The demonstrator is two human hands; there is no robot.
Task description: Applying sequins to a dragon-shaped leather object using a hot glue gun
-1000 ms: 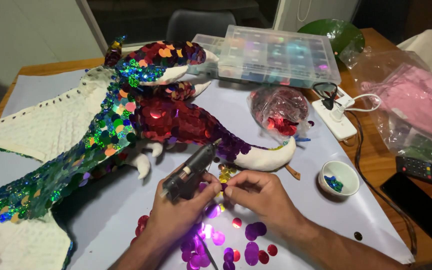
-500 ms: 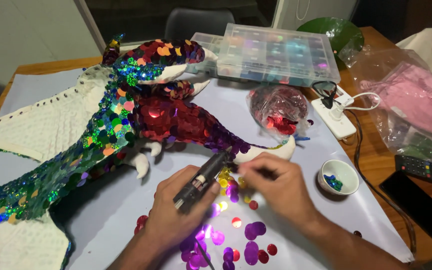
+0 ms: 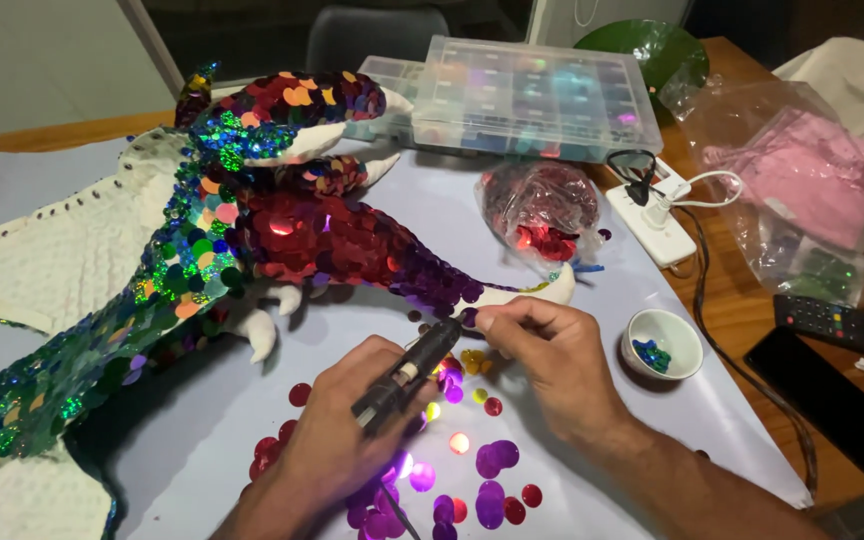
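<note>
Since a second ago the right hand (image 3: 552,365) has moved up from the loose sequins to the tail of the sequin-covered plush dragon (image 3: 282,230), and the left hand (image 3: 352,430) has swung the black glue gun (image 3: 407,370) so its nozzle meets the same spot.

The right hand's grip is a closed pinch on a dark purple round sequin (image 3: 469,318), pressed at the edge of the dragon's purple scales. The left hand's grip is wrapped shut around the glue gun.

The dragon's head, body and most of the tail already carry red, green and purple sequins. The white tail tip (image 3: 537,292), the white claws and the cream knitted wing (image 3: 62,250) to the dragon's left are bare, so the covering looks well along but unfinished. A scatter of loose pink and purple sequins (image 3: 472,480) lies on the pale paper sheet (image 3: 652,420) just below the tail.

Room is tight beside the tail: a clear bag of red sequins (image 3: 542,215) sits just beyond it, a small white bowl (image 3: 664,343) to its right. The paper's corner overhangs the wooden counter (image 3: 742,300) edge well right of the tail.
</note>
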